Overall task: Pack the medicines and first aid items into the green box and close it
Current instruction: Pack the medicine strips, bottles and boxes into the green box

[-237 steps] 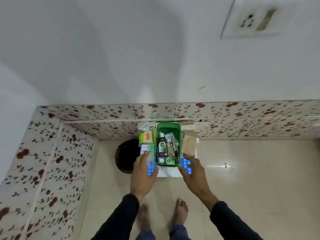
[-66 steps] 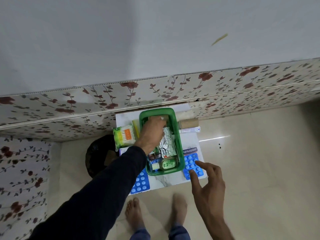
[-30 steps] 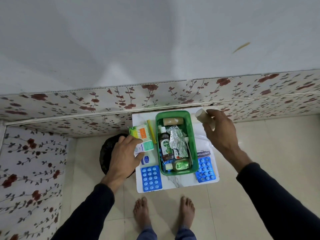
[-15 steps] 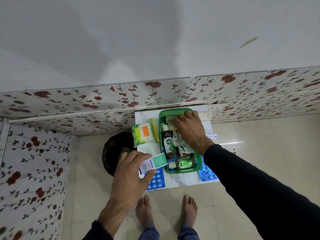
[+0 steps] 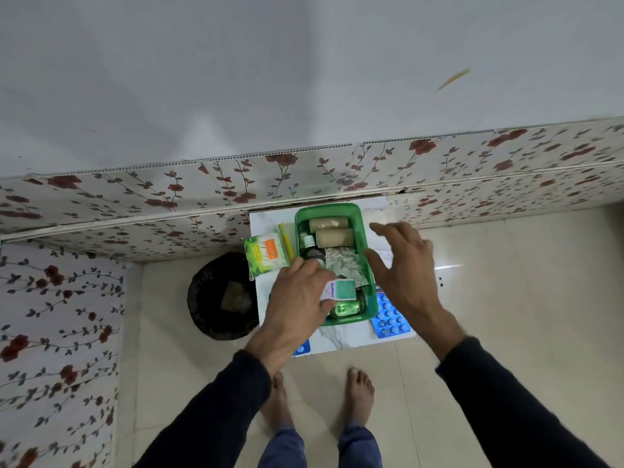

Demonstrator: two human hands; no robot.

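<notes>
Green box [image 5: 365, 251] sitting open on a white table [image 5: 266, 228] by the floral wall. Left hand [image 5: 297, 302] pinching a small white-and-teal carton [image 5: 339, 289], label reading "Optibes", over the box's near end. Right hand [image 5: 403, 268] hovering beside the box, fingers spread, gripping nothing. Two tan rolls [image 5: 332, 231] and a foil strip [image 5: 342, 265] lying inside. Swab pack [image 5: 266, 255] marked "TULIPS" lying left of the box; blue blister sheet [image 5: 390, 320] lying right.
</notes>
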